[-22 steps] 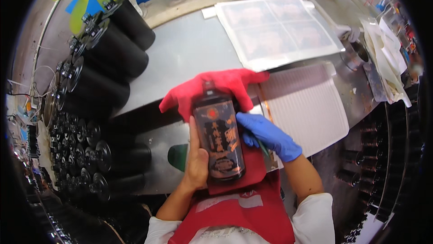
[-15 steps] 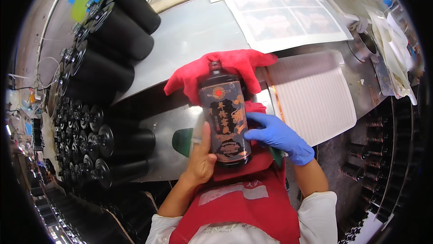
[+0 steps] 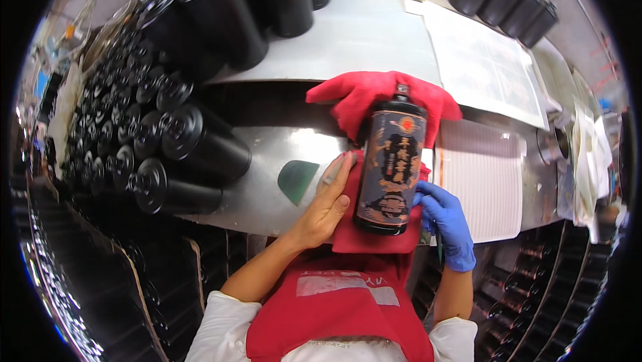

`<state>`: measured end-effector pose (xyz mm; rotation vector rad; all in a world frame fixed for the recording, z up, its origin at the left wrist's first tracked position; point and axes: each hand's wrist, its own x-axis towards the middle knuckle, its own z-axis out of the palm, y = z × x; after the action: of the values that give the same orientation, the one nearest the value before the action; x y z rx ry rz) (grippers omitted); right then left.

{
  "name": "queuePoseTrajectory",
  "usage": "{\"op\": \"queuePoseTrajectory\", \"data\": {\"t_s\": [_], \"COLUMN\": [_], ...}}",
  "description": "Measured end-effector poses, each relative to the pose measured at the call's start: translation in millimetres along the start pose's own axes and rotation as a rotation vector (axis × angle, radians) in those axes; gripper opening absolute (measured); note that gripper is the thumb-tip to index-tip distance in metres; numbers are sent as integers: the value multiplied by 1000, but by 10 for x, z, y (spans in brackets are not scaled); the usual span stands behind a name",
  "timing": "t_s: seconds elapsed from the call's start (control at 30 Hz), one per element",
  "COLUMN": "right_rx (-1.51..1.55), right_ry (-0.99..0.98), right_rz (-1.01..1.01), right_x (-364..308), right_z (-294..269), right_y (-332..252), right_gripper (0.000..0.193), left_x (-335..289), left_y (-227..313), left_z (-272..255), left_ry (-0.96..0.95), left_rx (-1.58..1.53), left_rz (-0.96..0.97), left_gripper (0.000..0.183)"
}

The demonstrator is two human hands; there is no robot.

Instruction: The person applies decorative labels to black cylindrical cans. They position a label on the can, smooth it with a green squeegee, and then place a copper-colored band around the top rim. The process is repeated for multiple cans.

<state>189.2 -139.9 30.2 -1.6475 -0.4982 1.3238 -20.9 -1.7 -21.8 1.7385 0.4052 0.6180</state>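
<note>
A black bottle with a dark label printed in orange and gold lies face up, neck away from me, on red cloth. My bare left hand is open beside its left edge, fingers stretched out and apart from the glass. A flat dark green piece lies left of those fingers, a pale strip between them. My right hand, in a blue glove, is at the bottle's lower right edge with curled fingers. Something thin and dark green shows below its palm; I cannot make out what it is.
Many black bottles lie stacked at the left, and larger ones at the far left. A ribbed white sheet lies right of the cloth. Behind it is a printed sheet. Black bottles stand far right; a metal cup is at the right.
My view has swung left, so everything shifts in the picture. My left hand has come off the bottle's side. My right fingers have curled more at its right edge.
</note>
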Motion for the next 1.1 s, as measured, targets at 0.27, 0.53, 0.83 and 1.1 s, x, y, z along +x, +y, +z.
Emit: {"op": "queuePoseTrajectory", "data": {"t_s": [0.27,0.53,0.83,1.1], "right_rx": [-59,-44,47,79], "right_ry": [153,154,84,64], "right_rz": [-189,-98,-104,-114], "right_x": [-31,-1,30,64], "right_z": [375,396,432,403], "right_y": [-138,-166,-187,-133], "right_gripper": [62,80,81,83], "left_x": [216,610,676,871], "left_y": [211,541,447,305], "left_z": [-13,-14,-89,61], "left_ry": [198,239,288,380], "left_rx": [-111,-907,-1253,-790], "left_rz": [-46,-246,-334,-259], "left_gripper": [52,49,32,23]}}
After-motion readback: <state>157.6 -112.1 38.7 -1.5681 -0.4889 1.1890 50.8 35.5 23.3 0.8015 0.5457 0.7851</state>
